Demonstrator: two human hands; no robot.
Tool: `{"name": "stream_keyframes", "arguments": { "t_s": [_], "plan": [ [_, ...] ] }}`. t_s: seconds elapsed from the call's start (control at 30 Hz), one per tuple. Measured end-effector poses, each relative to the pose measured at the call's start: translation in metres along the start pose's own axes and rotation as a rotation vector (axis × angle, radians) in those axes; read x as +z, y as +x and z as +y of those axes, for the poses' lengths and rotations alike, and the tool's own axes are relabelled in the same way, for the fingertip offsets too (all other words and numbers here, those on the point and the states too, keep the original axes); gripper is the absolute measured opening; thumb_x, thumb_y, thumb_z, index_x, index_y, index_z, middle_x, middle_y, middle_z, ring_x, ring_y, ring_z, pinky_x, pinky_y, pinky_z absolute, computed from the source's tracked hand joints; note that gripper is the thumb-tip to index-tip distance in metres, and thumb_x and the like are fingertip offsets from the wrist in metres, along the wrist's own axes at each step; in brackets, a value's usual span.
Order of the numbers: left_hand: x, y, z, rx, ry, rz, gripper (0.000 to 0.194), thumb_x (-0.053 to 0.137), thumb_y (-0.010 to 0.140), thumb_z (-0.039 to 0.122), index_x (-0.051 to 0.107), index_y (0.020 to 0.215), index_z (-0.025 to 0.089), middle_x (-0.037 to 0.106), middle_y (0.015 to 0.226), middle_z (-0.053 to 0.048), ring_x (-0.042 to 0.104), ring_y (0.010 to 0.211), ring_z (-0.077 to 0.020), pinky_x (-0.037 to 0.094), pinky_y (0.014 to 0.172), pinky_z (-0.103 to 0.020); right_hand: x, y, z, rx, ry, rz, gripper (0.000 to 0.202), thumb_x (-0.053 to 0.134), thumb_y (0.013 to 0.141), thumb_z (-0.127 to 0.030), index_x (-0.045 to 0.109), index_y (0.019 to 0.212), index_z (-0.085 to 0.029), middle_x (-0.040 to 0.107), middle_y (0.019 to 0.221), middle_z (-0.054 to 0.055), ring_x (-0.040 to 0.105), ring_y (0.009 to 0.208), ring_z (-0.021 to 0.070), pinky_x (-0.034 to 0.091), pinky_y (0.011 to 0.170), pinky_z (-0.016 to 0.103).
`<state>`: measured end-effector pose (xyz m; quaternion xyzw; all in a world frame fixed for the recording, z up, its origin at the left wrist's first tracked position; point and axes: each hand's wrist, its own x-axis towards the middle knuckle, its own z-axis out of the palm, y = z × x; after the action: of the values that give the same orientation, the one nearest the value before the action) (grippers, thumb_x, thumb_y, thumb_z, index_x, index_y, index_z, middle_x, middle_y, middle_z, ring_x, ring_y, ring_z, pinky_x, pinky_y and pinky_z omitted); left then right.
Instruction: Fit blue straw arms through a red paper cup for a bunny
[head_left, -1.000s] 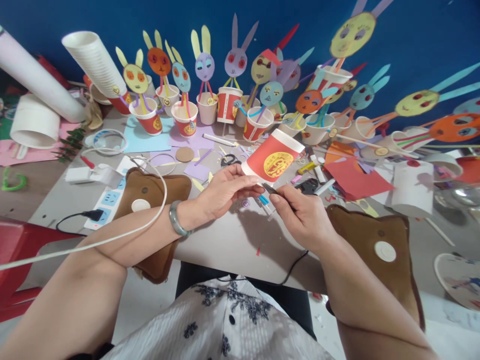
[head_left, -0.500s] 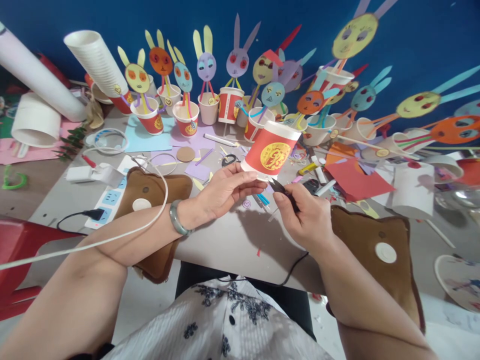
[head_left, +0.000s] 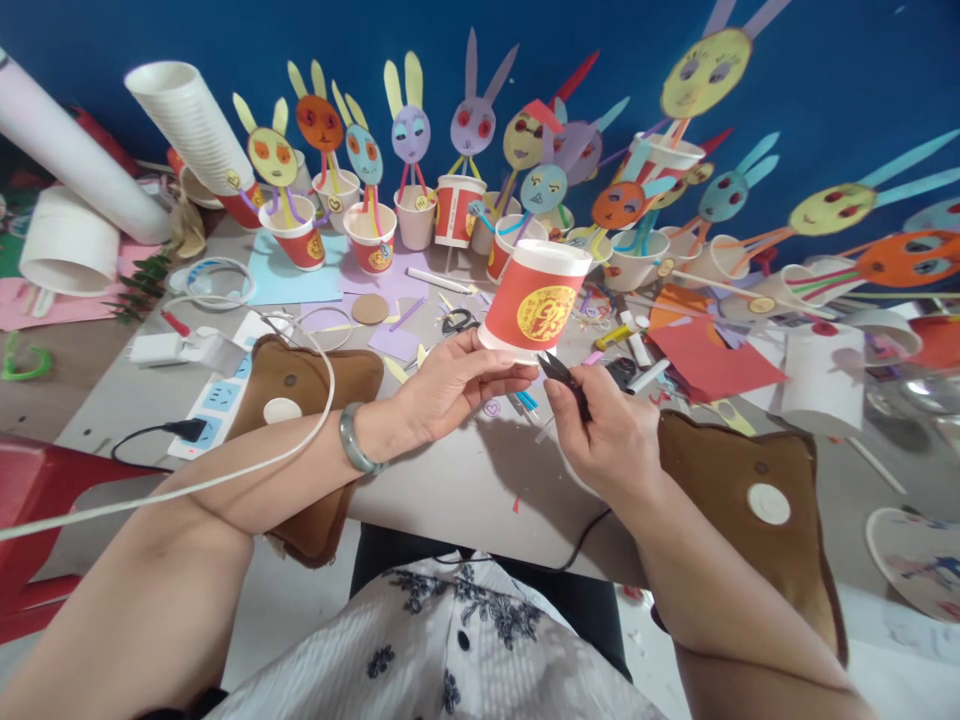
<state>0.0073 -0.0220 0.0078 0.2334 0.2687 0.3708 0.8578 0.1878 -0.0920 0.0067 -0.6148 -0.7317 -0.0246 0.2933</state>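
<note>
A red and white paper cup (head_left: 534, 305) with a yellow round print is held above the table by my left hand (head_left: 450, 385), whose thumb and fingers grip its lower rim. My right hand (head_left: 611, 430) is closed around a dark pointed tool (head_left: 568, 383), probably small scissors or a cutter. The tool's tip touches or nearly touches the cup's rim at the lower right. Behind the cup stand several paper cups with paper rabbit heads, among them one with a purple head (head_left: 474, 124).
A stack of white cups (head_left: 187, 120) leans at the back left. Brown cushions (head_left: 750, 520) lie at both sides of the table edge. A power strip (head_left: 221, 395), a white cable, red paper (head_left: 720, 360) and pens lie around. A red chair (head_left: 45, 520) stands at left.
The cup has tipped slightly to a more upright angle and moved a little left. The tool in my right hand has shifted slightly, its dark tip showing more.
</note>
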Motion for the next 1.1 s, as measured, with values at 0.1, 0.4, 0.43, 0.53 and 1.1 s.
{"name": "stream_keyframes", "arguments": {
  "t_s": [0.1, 0.4, 0.43, 0.53, 1.1],
  "plan": [
    [-0.0004, 0.0000, -0.0010, 0.003, -0.007, -0.009, 0.017, 0.079, 0.077, 0.012, 0.070, 0.090, 0.013, 0.079, 0.082, -0.005, 0.076, 0.078, -0.0152, 0.059, 0.087, -0.031, 0.0003, -0.0003, -0.0002, 0.011, -0.013, 0.009, 0.029, 0.048, 0.103, -0.041, 0.055, 0.082, -0.023, 0.052, 0.056, -0.001, 0.047, 0.046, 0.0139, 0.031, 0.050, 0.028],
    [0.0007, -0.0007, -0.0003, -0.010, -0.034, -0.030, 0.017, 0.081, 0.075, 0.012, 0.070, 0.087, 0.012, 0.078, 0.080, -0.004, 0.076, 0.076, -0.0149, 0.059, 0.083, -0.029, 0.0029, -0.0017, 0.0011, -0.021, -0.042, 0.044, 0.030, 0.047, 0.104, -0.041, 0.054, 0.081, -0.023, 0.052, 0.055, -0.001, 0.049, 0.046, 0.0138, 0.032, 0.050, 0.027],
    [0.0011, -0.0010, 0.0000, -0.014, -0.034, -0.029, 0.017, 0.081, 0.075, 0.012, 0.070, 0.087, 0.012, 0.078, 0.080, -0.004, 0.076, 0.076, -0.0149, 0.059, 0.083, -0.029, 0.0030, -0.0017, 0.0013, -0.022, -0.052, 0.043, 0.031, 0.047, 0.104, -0.042, 0.053, 0.081, -0.023, 0.052, 0.055, -0.001, 0.049, 0.046, 0.0137, 0.032, 0.050, 0.027],
    [0.0013, -0.0013, 0.0000, -0.019, -0.034, -0.022, 0.015, 0.080, 0.076, 0.012, 0.070, 0.087, 0.012, 0.078, 0.080, -0.004, 0.075, 0.076, -0.0148, 0.060, 0.084, -0.029, 0.0028, -0.0018, 0.0017, -0.044, -0.071, 0.053, 0.031, 0.046, 0.105, -0.041, 0.053, 0.080, -0.023, 0.052, 0.055, -0.001, 0.048, 0.046, 0.0135, 0.032, 0.049, 0.027],
    [-0.0012, -0.0009, 0.0016, -0.037, -0.019, -0.026, 0.023, 0.084, 0.072, 0.014, 0.066, 0.086, 0.013, 0.076, 0.075, -0.003, 0.075, 0.072, -0.0142, 0.060, 0.074, -0.025, 0.0025, -0.0013, 0.0092, -0.166, -0.147, 0.096, 0.029, 0.050, 0.103, -0.032, 0.055, 0.076, -0.022, 0.050, 0.053, -0.001, 0.044, 0.047, 0.0127, 0.029, 0.049, 0.028]
  ]
}}
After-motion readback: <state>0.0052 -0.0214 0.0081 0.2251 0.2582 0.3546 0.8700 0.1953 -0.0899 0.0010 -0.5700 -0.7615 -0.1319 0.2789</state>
